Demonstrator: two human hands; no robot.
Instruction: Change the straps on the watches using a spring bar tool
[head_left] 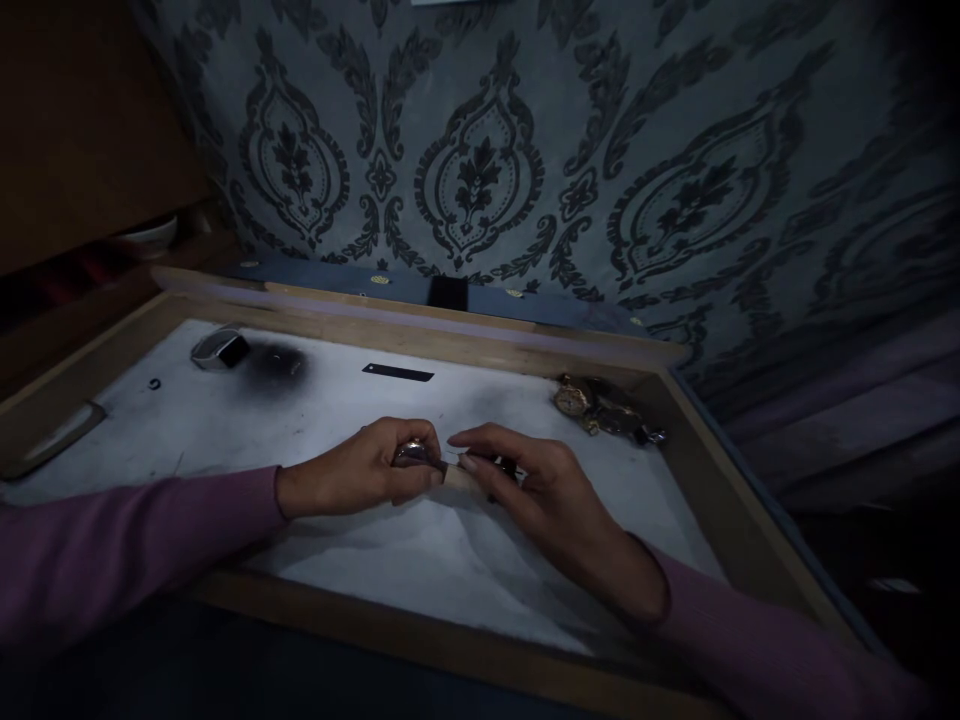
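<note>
A wristwatch with a shiny round case is in my left hand, whose thumb and fingers are closed around it. My right hand is just to the right, thumb and fingers closed on the watch's strap. A pale, tan-looking piece of the strap shows between the two hands. A dark part sits under the right fingers, mostly covered by them. The watch is held over the white bottom of a shallow wooden-walled tray.
Several watches lie bunched at the tray's right back corner. A grey-banded watch rests at the back left, beside a dark smudge. A black flat strip lies near the back wall. Patterned wallpaper rises behind.
</note>
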